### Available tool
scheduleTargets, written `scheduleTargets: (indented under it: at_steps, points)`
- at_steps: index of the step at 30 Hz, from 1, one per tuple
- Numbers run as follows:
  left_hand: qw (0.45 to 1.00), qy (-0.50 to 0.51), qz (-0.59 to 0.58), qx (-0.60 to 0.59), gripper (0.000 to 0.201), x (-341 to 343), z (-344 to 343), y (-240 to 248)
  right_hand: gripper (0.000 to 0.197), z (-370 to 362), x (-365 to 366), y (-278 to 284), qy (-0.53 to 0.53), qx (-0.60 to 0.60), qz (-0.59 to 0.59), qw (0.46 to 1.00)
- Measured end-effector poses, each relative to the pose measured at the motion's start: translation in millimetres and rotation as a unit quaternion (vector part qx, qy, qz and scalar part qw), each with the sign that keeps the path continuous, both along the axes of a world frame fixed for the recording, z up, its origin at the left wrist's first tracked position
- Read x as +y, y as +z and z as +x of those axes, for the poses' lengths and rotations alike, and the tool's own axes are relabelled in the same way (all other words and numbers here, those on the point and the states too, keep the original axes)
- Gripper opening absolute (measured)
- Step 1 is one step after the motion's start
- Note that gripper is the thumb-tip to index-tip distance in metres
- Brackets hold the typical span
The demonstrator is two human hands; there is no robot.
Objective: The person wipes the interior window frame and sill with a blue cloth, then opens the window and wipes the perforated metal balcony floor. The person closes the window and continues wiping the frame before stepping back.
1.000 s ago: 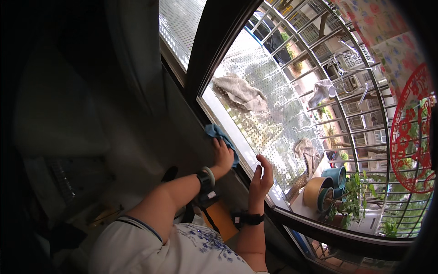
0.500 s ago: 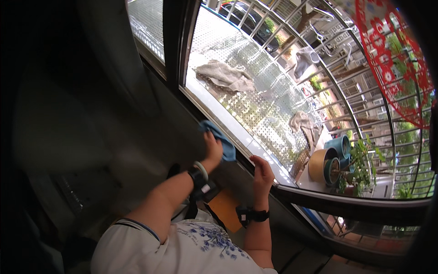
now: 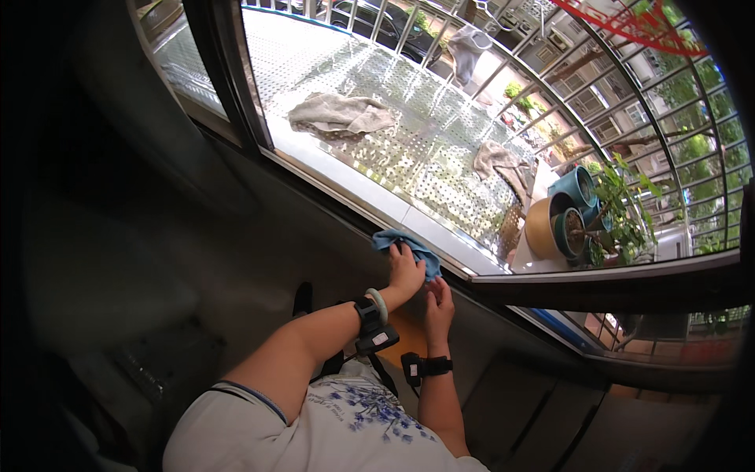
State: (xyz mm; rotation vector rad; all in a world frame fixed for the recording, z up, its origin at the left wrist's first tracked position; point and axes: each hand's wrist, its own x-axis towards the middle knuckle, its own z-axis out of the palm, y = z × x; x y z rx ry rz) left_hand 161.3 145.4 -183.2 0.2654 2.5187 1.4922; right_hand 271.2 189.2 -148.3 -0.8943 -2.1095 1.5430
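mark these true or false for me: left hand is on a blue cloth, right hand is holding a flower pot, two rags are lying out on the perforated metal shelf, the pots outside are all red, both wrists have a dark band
1. The left hand is on a blue cloth. True: it presses the cloth against the lower window frame.
2. The right hand holds a flower pot. False: it is beside the left hand at the frame, and the pots stand outside.
3. Two rags lie on the perforated metal shelf. True: one grey rag to the left, another rag nearer the pots.
4. The pots are all red. False: they are blue, teal and tan.
5. Both wrists wear a dark band. True.
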Motion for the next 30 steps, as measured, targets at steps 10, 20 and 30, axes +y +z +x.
scheduleTargets:
  at_steps: [10, 20, 30]
  points:
    - [0.932, -0.237, 0.200, -0.187, 0.030, -17.0, 6.2, -2.2, 0.053, -20.8, 16.7, -60.3, -0.171, 0.066, -0.110, 0.977]
    - [0.994, -0.078, -0.051, 0.061, 0.064, -109.7, -84.4, -33.3, 0.027, -106.3, -45.4, -49.0, -0.141, -0.042, 0.103, 0.984]
    - [0.992, -0.080, -0.073, -0.069, 0.068, -105.5, -93.0, -17.8, 0.014, -58.8, 17.1, -58.1, -0.208, -0.017, 0.078, 0.975]
